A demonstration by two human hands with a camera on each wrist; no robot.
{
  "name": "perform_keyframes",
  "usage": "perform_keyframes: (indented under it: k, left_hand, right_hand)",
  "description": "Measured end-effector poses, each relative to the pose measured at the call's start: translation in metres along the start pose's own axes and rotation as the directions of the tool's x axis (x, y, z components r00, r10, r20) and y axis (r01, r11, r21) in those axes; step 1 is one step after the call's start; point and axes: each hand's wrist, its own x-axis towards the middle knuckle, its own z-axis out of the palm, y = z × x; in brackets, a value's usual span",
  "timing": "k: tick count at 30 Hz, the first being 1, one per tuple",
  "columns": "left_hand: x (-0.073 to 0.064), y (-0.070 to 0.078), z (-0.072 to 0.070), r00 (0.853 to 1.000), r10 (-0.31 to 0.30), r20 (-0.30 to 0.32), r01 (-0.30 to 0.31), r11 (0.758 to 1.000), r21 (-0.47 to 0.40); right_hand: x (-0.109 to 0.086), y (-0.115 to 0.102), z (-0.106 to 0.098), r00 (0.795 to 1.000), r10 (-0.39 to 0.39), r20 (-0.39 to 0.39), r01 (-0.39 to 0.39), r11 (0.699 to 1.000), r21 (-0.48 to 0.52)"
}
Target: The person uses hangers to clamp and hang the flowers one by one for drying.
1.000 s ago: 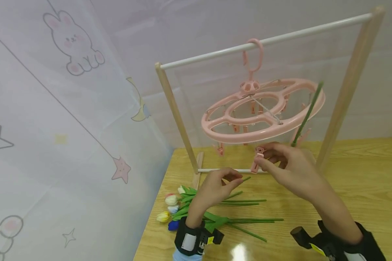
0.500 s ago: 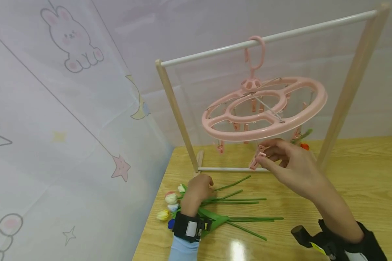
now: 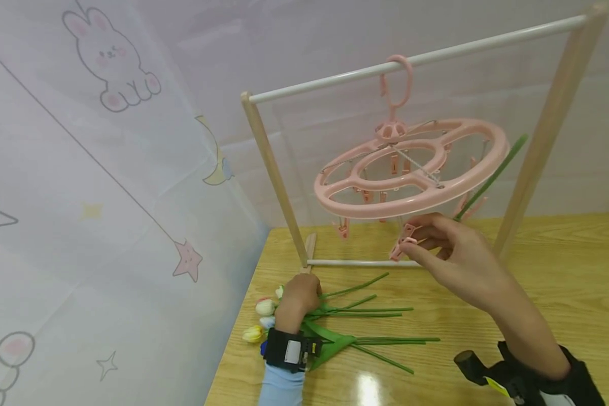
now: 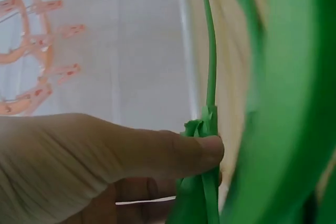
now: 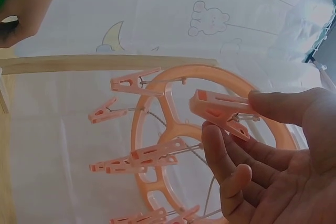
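In the head view my left hand (image 3: 298,300) is low over a bunch of artificial tulips on the table. Close up in the left wrist view, its thumb and fingers pinch a tulip (image 4: 210,77) by the green stem where the leaf joins; the bloom is out of that view. My right hand (image 3: 462,259) holds a pink clothespin (image 3: 403,242) by its handle ends, below the front rim of a round pink drying hanger (image 3: 370,212). The right wrist view shows the clothespin (image 5: 218,109) between thumb and fingers, still strung to the hanger.
The hanger hooks over a white bar (image 3: 335,84) on a wooden-legged stand (image 3: 271,169). More clothespins (image 3: 343,228) dangle around it. A green stem (image 3: 492,175) rises beside its right rim. Tulip stems (image 3: 396,340) spread rightward on the wooden table (image 3: 563,293). A printed cloth stands behind.
My left hand has moved down and left from near the clothespin to the tulips and now grips a stem. The right hand keeps the clothespin. The green stem at the right rim has swung.
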Motion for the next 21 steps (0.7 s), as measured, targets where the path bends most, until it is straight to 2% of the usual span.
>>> perform_keyframes:
  k: [8, 12, 17, 21]
  left_hand:
    - [-0.013, 0.001, -0.022, 1.000, 0.019, -0.010, -0.019, 1.000, -0.018]
    - [-0.022, 0.000, -0.034, 0.998, 0.049, -0.025, -0.051, 0.996, -0.070]
    - [-0.035, 0.000, -0.049, 0.988, 0.146, -0.043, -0.152, 0.974, -0.166]
    - [-0.043, 0.001, -0.059, 0.965, 0.251, -0.073, -0.261, 0.939, -0.225]
  right_hand:
    - [0.000, 0.001, -0.003, 1.000, 0.003, -0.009, -0.003, 0.999, -0.033]
    - [-0.001, 0.002, -0.004, 1.000, 0.006, -0.015, -0.006, 0.999, -0.051]
    - [-0.001, 0.004, -0.006, 1.000, 0.001, -0.025, -0.002, 0.998, -0.056]
    - [-0.001, 0.004, -0.007, 0.999, 0.001, -0.047, -0.003, 0.999, -0.045]
